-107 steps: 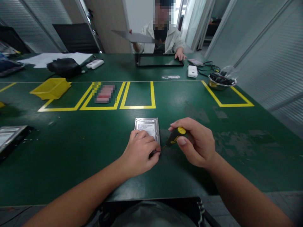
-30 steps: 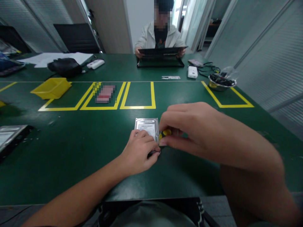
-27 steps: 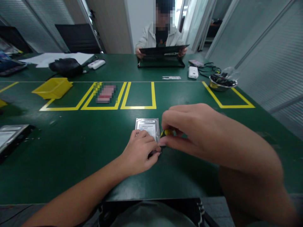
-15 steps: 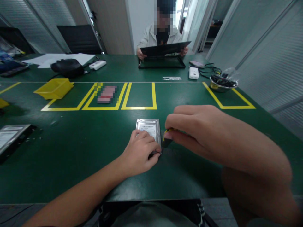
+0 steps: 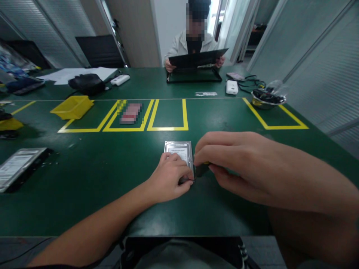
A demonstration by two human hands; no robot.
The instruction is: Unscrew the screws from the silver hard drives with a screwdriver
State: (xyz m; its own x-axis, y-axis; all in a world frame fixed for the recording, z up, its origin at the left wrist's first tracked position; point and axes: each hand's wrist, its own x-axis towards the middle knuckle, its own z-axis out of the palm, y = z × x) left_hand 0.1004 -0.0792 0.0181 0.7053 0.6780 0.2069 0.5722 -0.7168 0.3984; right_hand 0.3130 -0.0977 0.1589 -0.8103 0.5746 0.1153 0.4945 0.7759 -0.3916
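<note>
A silver hard drive (image 5: 181,145) with a white label lies flat on the green table. My left hand (image 5: 171,179) is closed over its near part, the thumb and index finger meeting at the near right corner. Just right of the drive, my right hand (image 5: 238,160) curls its fingers around a screwdriver (image 5: 206,163). Only a bit of its yellow handle shows; a dark blurred part lies below, and its tip is hard to make out near the drive's corner.
Another hard drive (image 5: 21,166) lies at left, with small bits beside it. Beyond are a yellow bin (image 5: 73,107), a blurred pinkish item (image 5: 131,113), and a metal bowl (image 5: 266,104) of dark parts. Across the table, a person (image 5: 179,46) holds a black panel (image 5: 196,59).
My right hand has turned a little, and its thumb has shifted away from the index finger around the handle. My left hand keeps its place on the drive. The whole view has shifted slightly.
</note>
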